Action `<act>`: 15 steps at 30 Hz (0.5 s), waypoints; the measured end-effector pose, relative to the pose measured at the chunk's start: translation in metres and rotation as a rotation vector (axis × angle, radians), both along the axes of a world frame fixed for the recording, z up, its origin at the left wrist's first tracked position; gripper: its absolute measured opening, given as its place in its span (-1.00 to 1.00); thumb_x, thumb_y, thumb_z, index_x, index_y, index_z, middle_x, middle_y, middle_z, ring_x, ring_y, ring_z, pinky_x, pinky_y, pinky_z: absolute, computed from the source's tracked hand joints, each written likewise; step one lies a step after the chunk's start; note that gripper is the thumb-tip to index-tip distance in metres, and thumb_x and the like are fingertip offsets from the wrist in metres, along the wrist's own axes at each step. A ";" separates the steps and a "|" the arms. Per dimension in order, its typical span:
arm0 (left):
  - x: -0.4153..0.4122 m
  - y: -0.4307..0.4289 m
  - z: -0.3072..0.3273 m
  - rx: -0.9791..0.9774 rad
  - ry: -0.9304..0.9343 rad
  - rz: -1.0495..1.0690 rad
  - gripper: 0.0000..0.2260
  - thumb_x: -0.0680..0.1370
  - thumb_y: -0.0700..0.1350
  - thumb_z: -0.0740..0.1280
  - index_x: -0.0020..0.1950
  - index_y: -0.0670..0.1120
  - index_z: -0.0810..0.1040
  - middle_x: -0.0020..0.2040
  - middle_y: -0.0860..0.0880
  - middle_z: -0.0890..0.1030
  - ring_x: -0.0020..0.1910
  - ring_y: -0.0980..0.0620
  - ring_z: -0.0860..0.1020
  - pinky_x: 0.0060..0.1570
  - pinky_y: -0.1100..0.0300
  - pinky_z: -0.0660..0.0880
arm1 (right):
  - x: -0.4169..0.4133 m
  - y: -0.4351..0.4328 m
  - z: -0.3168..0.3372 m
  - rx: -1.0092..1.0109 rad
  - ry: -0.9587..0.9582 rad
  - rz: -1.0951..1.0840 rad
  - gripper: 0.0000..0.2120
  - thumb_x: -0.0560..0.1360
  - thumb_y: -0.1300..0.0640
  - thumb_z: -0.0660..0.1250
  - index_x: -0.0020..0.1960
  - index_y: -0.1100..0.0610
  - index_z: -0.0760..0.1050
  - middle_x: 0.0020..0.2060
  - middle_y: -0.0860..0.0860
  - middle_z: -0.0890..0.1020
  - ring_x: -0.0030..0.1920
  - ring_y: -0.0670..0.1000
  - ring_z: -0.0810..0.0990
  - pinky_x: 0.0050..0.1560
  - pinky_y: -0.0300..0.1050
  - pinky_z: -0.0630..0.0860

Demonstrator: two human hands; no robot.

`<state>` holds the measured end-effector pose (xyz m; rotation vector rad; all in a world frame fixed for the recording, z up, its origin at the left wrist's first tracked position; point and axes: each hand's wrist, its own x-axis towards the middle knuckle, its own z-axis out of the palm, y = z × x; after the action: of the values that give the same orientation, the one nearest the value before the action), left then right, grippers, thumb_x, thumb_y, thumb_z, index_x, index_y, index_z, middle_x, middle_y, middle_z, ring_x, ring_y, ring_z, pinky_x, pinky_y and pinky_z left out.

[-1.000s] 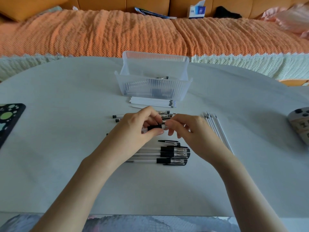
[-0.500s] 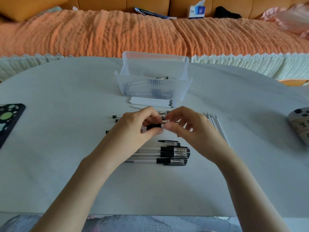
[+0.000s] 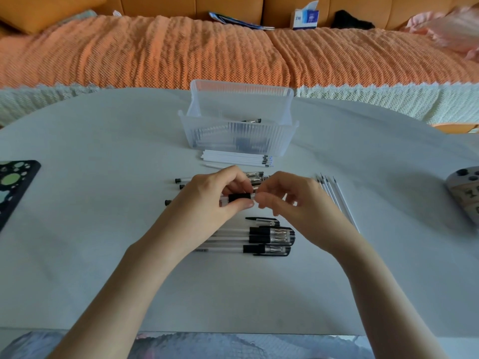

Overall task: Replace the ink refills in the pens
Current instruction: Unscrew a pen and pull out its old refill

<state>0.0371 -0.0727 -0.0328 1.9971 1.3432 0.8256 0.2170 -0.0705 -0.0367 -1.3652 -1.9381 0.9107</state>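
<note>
My left hand (image 3: 207, 200) grips a clear pen by its black grip section (image 3: 239, 197), held level above the table. My right hand (image 3: 287, 203) pinches the pen's tip end right beside the left thumb; the tip itself is hidden by the fingers. Below the hands lie three capped pens (image 3: 269, 238) side by side and a loose cap (image 3: 263, 221). Behind the hands more pens (image 3: 181, 180) lie partly hidden. A bundle of white refills (image 3: 233, 159) lies in front of the clear bin. Several thin refills (image 3: 334, 193) lie to the right.
A clear ribbed plastic bin (image 3: 238, 138) with pens inside stands at the table's middle back. A dark spotted tablet case (image 3: 13, 182) lies at the left edge, a game controller (image 3: 466, 193) at the right edge. An orange-covered sofa runs behind the table.
The right hand's fingers have shifted slightly at the pen's tip end. The left hand keeps the pen in the same place.
</note>
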 end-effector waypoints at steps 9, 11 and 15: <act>-0.001 0.000 -0.001 -0.003 0.012 0.007 -0.86 0.42 -0.07 0.46 -0.10 0.03 0.53 -0.15 0.20 0.64 -0.09 0.33 0.57 -0.06 0.48 0.41 | 0.001 0.000 0.001 -0.006 0.040 -0.013 -0.94 0.44 0.02 0.39 -0.14 -0.02 0.55 -0.26 -0.12 0.62 -0.31 -0.15 0.51 -0.27 -0.25 0.42; -0.001 0.000 0.000 -0.003 0.014 0.004 -0.86 0.42 -0.07 0.46 -0.10 0.03 0.53 -0.16 0.20 0.63 -0.10 0.33 0.56 -0.07 0.48 0.41 | -0.001 0.000 0.001 -0.006 0.033 -0.025 -0.88 0.49 0.04 0.33 -0.21 0.01 0.56 -0.35 -0.12 0.61 -0.37 -0.17 0.48 -0.35 -0.33 0.37; -0.001 0.000 -0.001 -0.006 0.005 0.013 -0.86 0.42 -0.08 0.46 -0.11 0.03 0.52 -0.16 0.22 0.63 -0.10 0.35 0.56 -0.06 0.48 0.41 | 0.000 0.000 0.003 -0.003 0.028 -0.044 -0.75 0.50 -0.11 0.22 -0.20 0.02 0.55 -0.38 -0.16 0.58 -0.39 -0.18 0.47 -0.35 -0.38 0.35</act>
<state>0.0359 -0.0731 -0.0339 1.9895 1.3613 0.8219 0.2168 -0.0710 -0.0340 -1.3839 -1.8787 0.9071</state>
